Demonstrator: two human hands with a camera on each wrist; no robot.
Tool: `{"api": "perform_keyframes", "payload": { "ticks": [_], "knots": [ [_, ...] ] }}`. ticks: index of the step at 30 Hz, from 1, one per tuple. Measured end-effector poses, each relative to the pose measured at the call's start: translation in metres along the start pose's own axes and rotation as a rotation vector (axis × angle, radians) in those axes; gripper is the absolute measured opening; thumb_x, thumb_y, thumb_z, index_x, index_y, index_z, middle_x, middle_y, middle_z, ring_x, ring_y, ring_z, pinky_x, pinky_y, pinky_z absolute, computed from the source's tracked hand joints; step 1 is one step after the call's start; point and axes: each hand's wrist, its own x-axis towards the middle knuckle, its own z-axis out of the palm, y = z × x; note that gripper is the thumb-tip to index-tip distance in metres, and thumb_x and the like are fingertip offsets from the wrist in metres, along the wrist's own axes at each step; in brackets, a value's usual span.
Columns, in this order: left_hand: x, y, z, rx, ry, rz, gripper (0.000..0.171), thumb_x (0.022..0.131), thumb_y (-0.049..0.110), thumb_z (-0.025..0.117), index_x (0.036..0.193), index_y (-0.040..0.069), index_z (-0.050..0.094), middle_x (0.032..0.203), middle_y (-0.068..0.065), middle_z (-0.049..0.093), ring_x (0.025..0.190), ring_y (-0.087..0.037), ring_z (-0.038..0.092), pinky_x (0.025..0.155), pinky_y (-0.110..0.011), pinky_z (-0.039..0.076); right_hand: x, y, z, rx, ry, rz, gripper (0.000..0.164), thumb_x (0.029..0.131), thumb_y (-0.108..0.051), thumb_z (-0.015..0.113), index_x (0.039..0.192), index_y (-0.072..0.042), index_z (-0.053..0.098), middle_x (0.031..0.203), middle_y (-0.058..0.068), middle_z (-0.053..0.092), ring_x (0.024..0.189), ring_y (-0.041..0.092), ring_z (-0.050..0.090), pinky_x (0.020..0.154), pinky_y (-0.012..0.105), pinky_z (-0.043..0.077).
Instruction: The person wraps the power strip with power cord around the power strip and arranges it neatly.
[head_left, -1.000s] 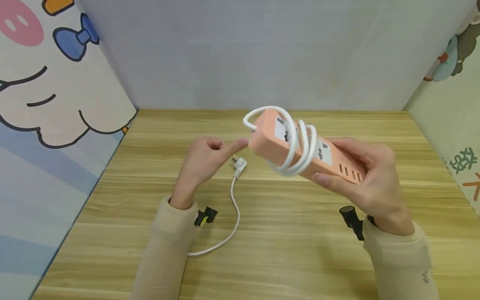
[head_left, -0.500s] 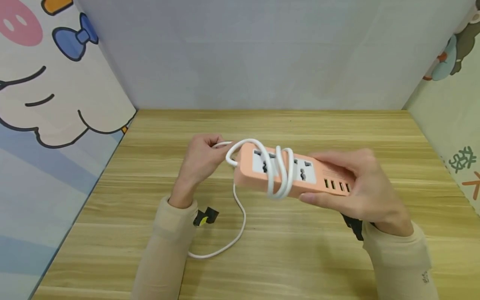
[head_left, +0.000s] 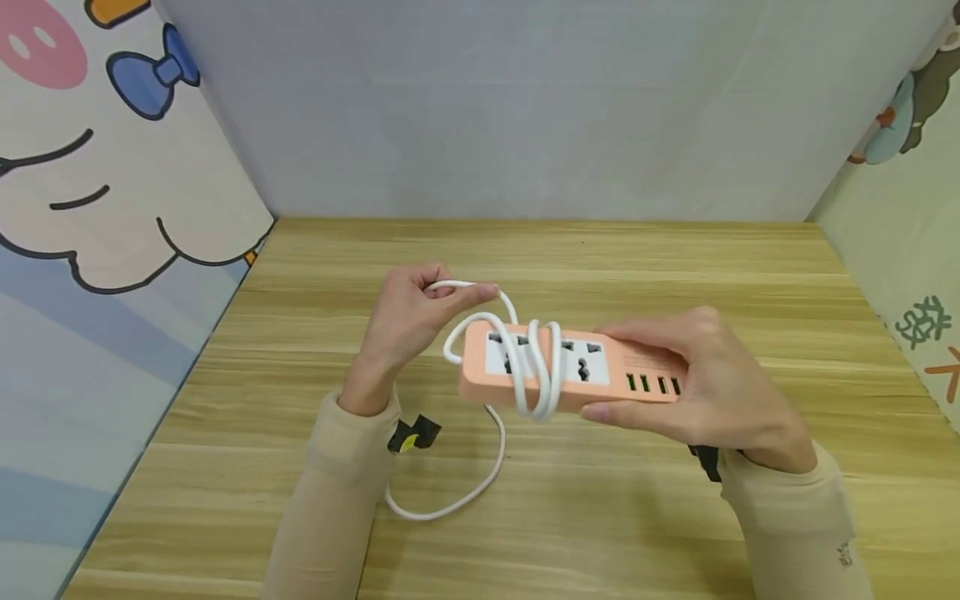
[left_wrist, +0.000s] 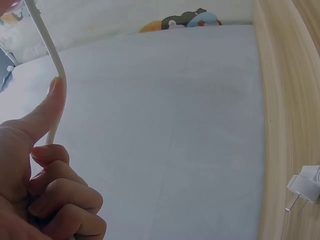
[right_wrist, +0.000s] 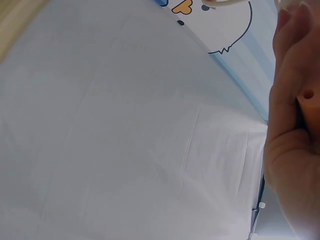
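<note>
My right hand (head_left: 716, 392) grips the USB end of a peach power strip (head_left: 619, 368), thumb along the near side and fingers behind. The strip is held up over the table, sockets facing me. A white power cord (head_left: 556, 367) loops several times around its left half. From the loops the cord runs to my left hand (head_left: 412, 325), which holds it in curled fingers, thumb stretched along it. The plug (left_wrist: 306, 184) lies on the table in the left wrist view; in the head view it is hidden. The right wrist view catches only the strip's orange end (right_wrist: 311, 112).
Slack cord curves over the wooden table (head_left: 600, 517) below the strip. A grey-white wall (head_left: 510, 117) stands behind, with cartoon-printed panels (head_left: 135, 183) at the left and right. Black camera mounts (head_left: 414, 434) jut from both sleeves.
My right hand has lowered the power strip, moved it left and leveled it, turning its socket face toward me. The cord now stretches between the strip and my left hand, which stays nearly in place.
</note>
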Motion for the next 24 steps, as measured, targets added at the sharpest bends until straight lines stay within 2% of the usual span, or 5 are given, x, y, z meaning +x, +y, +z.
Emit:
{"api": "perform_keyframes", "payload": {
  "ticks": [9, 19, 24],
  "knots": [
    [0.0000, 0.0021, 0.0023, -0.016, -0.012, 0.022, 0.057, 0.079, 0.042, 0.087, 0.061, 0.016, 0.040, 0.053, 0.008, 0.027, 0.053, -0.010, 0.025, 0.053, -0.024, 0.026, 0.0022, 0.0000, -0.0009, -0.049, -0.072, -0.029, 0.043, 0.071, -0.021, 0.093, 0.110, -0.022, 0.075, 0.080, -0.018, 0.068, 0.051, -0.003, 0.049, 0.047, 0.015, 0.039],
    [-0.0021, 0.0055, 0.0029, -0.026, 0.034, 0.047, 0.057, 0.077, 0.040, 0.089, 0.061, 0.016, 0.040, 0.052, 0.008, 0.026, 0.052, -0.009, 0.025, 0.052, -0.024, 0.026, 0.0038, 0.0019, 0.0019, -0.156, -0.164, -0.018, 0.033, 0.079, -0.035, 0.087, 0.108, -0.029, 0.073, 0.075, -0.023, 0.062, 0.052, -0.006, 0.046, 0.049, 0.014, 0.037],
    [-0.0033, 0.0045, 0.0048, -0.021, 0.052, 0.078, 0.057, 0.076, 0.037, 0.090, 0.060, 0.015, 0.040, 0.052, 0.007, 0.026, 0.052, -0.009, 0.025, 0.052, -0.023, 0.025, 0.0047, 0.0033, 0.0038, -0.178, -0.198, -0.030, 0.027, 0.081, -0.037, 0.085, 0.104, -0.031, 0.072, 0.073, -0.024, 0.060, 0.052, -0.008, 0.044, 0.048, 0.013, 0.035]
  ]
}}
